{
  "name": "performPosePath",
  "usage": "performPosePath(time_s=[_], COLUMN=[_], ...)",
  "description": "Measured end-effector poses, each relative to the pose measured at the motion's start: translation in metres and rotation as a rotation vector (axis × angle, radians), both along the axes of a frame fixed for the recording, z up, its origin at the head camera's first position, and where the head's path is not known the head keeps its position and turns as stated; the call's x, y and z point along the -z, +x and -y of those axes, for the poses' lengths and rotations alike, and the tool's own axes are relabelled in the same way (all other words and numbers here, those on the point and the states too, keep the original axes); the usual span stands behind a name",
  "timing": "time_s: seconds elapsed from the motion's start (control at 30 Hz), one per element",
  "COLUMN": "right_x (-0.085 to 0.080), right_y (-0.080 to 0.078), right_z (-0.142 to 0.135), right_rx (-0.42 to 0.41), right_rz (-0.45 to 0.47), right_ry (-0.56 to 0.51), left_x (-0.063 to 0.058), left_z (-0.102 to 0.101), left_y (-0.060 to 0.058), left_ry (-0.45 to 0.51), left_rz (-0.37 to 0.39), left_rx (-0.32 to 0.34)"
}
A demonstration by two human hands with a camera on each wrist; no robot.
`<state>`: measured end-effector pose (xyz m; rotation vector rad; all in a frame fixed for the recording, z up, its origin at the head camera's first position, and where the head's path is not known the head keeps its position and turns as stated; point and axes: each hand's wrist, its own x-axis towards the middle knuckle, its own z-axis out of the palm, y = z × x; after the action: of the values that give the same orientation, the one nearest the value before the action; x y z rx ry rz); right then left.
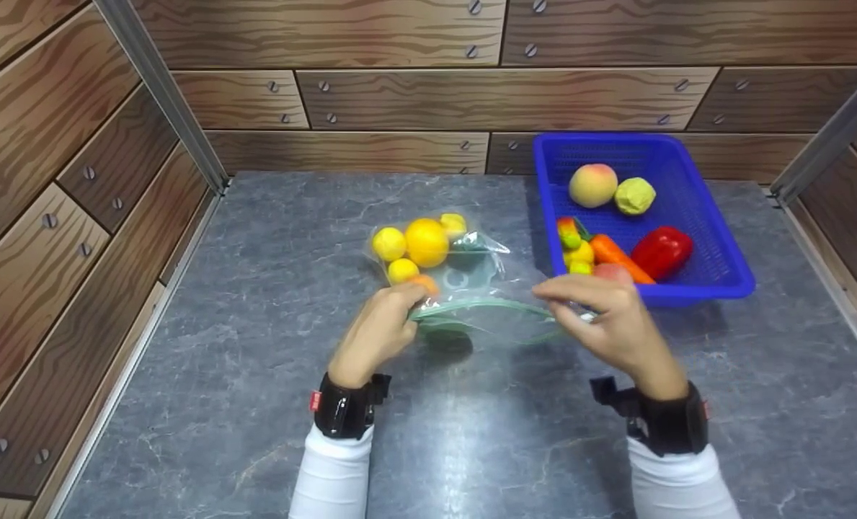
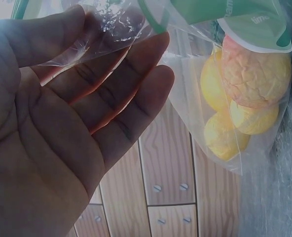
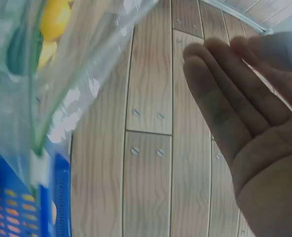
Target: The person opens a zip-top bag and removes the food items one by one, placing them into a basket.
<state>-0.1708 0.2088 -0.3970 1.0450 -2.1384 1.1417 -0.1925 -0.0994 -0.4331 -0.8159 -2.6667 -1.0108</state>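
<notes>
white sleeves (image 1: 333,468) come nearest, with black bands (image 1: 342,409) round both wrists. at left, the left hand (image 1: 375,333) pinches the near rim of a clear plastic bag (image 1: 471,280), which sits about the middle of the grey surface (image 1: 248,346), its green-edged mouth toward the person. inside are, from the left, yellow fruits (image 1: 389,244), an orange (image 1: 427,243) and something dark green. the right hand (image 1: 608,321), its fingers straight and gripping nothing, is just beside the bag's right corner. farther right, a blue basket (image 1: 731,268) holds a peach (image 1: 593,185), a carrot (image 1: 618,256), a pale yellow-green lump (image 1: 635,196) and a red pepper (image 1: 662,252).
</notes>
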Motion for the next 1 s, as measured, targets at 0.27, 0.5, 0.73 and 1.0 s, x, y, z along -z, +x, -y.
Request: performPosePath(time_s=[0.27, 0.5, 0.73, 1.0], right_x=[0.017, 0.021, 0.021, 0.040], right_y=[0.004, 0.003, 0.002, -0.001], right_z=[0.006, 0.008, 0.018, 0.033], right_rx=[-0.068, -0.065, 0.043, 0.218], right_rz=[0.161, 0.260, 0.312, 0.256], right_ry=[0.130, 0.286, 0.437, 0.526], left_x=[0.001, 0.001, 0.000, -0.001], left_z=[-0.001, 0.003, 0.008, 0.006], left_y=[0.001, 0.000, 0.000, 0.000], left_ry=[0.003, 0.012, 0.058, 0.026], left_rz=[0.004, -0.004, 0.028, -0.012], left_rx=[0.011, -0.008, -0.003, -0.012])
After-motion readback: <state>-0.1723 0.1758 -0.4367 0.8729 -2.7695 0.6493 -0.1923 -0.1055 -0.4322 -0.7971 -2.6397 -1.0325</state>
